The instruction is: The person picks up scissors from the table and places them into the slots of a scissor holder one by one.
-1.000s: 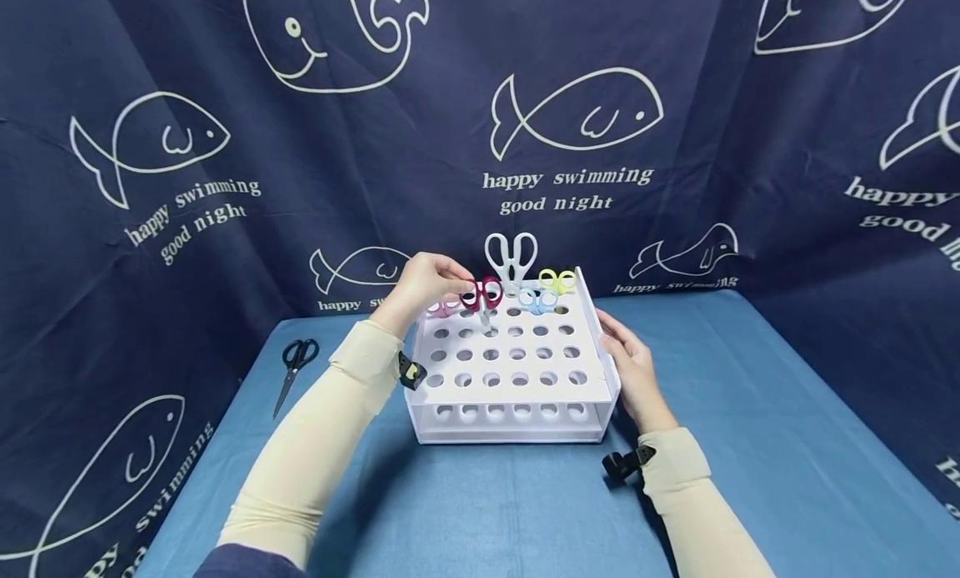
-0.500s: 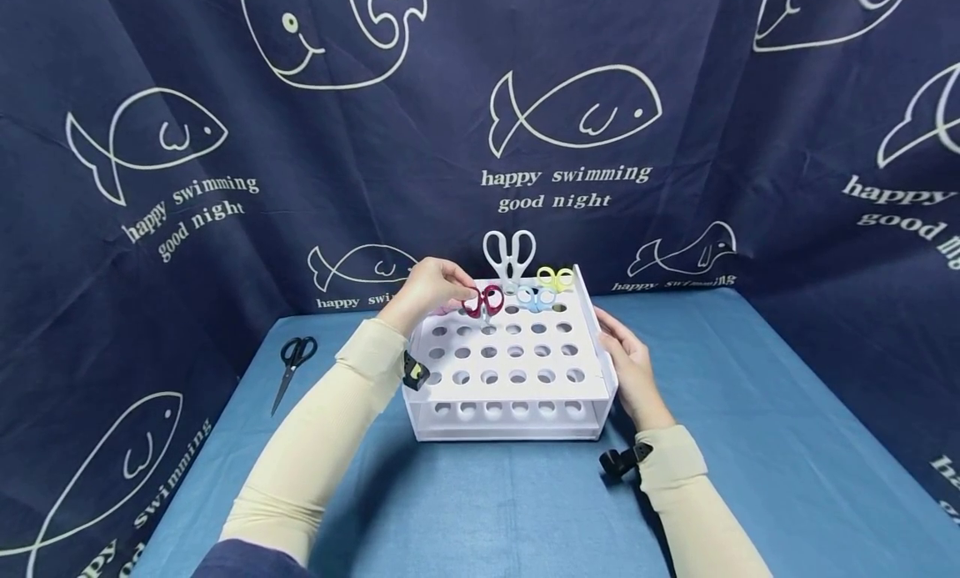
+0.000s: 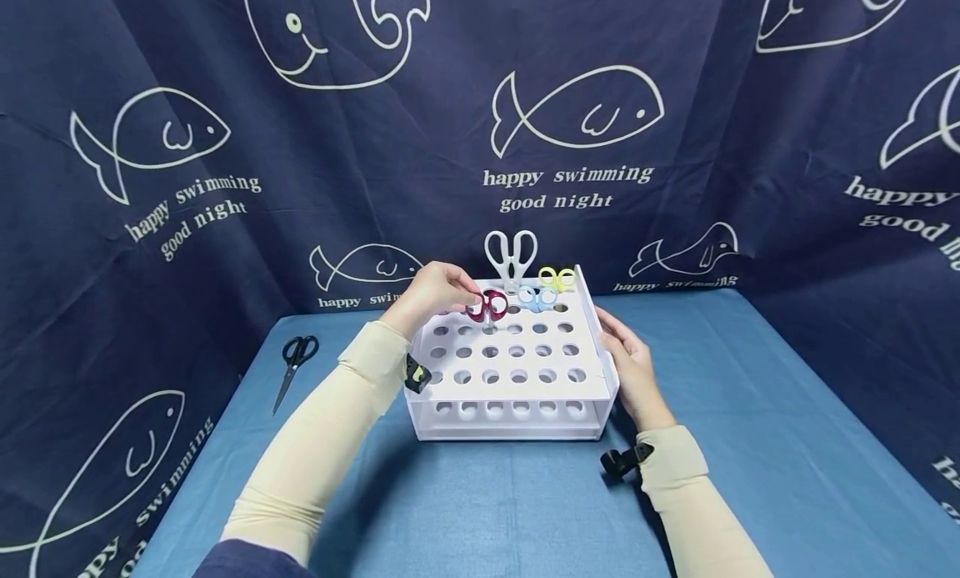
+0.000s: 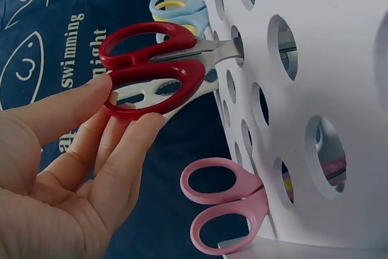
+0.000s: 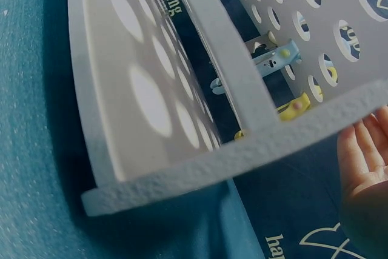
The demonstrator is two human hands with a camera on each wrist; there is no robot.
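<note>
1. Centrally in the head view, the white rack point(image 3: 528, 341) stands on the blue table point(image 3: 487, 511). The left hand point(image 3: 435, 293), at its 10 o'clock, grasps the red scissors point(image 3: 487, 312), at its 11 o'clock. The black scissors point(image 3: 293, 364) lie at 9 o'clock.
2. Left wrist view: the hand pinches the red handle; the blades point(image 4: 224, 51) enter the rack. The pink scissors point(image 4: 254, 203) sit at 5 o'clock.
3. Right wrist view: the right hand point(image 5: 367, 177), at 4 o'clock, rests against the side panel point(image 5: 236, 159), grasping nothing.
</note>
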